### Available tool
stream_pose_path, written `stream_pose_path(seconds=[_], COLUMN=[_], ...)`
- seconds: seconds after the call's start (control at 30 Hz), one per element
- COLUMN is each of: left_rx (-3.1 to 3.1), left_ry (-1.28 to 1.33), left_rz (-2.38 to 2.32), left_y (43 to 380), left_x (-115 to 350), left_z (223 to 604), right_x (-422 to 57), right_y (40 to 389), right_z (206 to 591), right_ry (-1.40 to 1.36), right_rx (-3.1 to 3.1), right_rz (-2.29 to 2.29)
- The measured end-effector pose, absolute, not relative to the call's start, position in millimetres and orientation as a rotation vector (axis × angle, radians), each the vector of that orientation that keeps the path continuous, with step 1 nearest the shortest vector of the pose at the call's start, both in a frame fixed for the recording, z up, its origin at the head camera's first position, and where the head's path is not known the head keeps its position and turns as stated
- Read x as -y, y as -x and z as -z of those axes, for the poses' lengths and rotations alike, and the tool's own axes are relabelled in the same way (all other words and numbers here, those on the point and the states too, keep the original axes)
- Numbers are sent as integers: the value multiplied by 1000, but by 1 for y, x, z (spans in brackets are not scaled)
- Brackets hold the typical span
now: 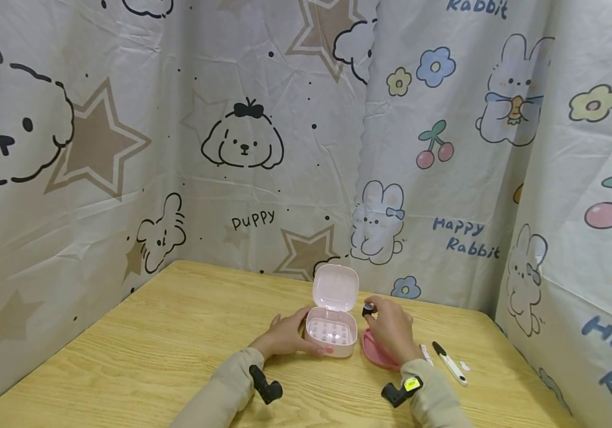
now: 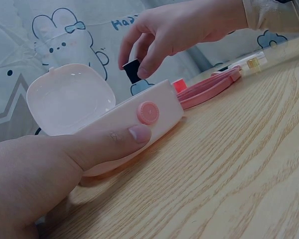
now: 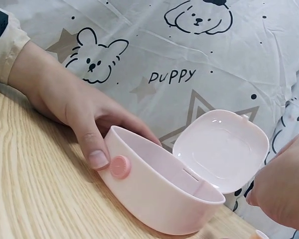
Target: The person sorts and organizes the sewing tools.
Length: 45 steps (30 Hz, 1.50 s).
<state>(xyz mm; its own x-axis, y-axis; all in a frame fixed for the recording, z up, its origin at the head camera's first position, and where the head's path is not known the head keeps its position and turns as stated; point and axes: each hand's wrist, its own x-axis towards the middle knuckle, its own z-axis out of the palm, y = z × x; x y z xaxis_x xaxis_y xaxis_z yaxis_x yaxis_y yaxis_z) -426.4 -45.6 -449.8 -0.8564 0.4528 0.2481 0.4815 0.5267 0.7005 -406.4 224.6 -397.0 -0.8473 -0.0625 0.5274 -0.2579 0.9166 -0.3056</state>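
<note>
A pale pink box [image 1: 344, 351] with a round pink button [image 3: 120, 167] stands on the table, its lid [image 1: 336, 288] raised at the back. Its inside bottom shows a small repeated pattern in the head view. My left hand [image 1: 286, 336] holds the box by its left side, thumb on the front wall and fingers round behind. Just right of the lid, my right hand [image 1: 393, 329] pinches a small black piece [image 2: 132, 71] between thumb and fingers, above the table. Beneath that hand lies a darker pink, shallow dish-like thing [image 1: 377, 355], partly hidden by the hand.
To the right of the dish-like thing, a white tool with a black end [image 1: 449, 362] lies on the wooden table [image 1: 188, 333], beside a small white scrap [image 1: 464, 366]. A pale strip [image 1: 426, 355] sits close to my right wrist. Printed curtains [image 1: 252, 196] hang behind the table.
</note>
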Motion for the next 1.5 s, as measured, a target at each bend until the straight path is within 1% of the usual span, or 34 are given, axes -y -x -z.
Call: stream_pose_path(seconds=[0.53, 0.77, 1.03, 1.5], left_rx=[2710, 2708, 2716, 2715], left_ry=[844, 850, 844, 857], left_rz=[1262, 1271, 1269, 1262], left_y=[424, 423, 423, 425], left_x=[46, 46, 45, 45], left_z=[448, 449, 447, 448], right_x=[-201, -195, -188, -187], right_y=[405, 408, 409, 412], right_z=[403, 410, 410, 415], right_ry=[-334, -320, -311, -273], right_rx=[2555, 2570, 2578, 2646], right_rz=[-534, -558, -557, -565])
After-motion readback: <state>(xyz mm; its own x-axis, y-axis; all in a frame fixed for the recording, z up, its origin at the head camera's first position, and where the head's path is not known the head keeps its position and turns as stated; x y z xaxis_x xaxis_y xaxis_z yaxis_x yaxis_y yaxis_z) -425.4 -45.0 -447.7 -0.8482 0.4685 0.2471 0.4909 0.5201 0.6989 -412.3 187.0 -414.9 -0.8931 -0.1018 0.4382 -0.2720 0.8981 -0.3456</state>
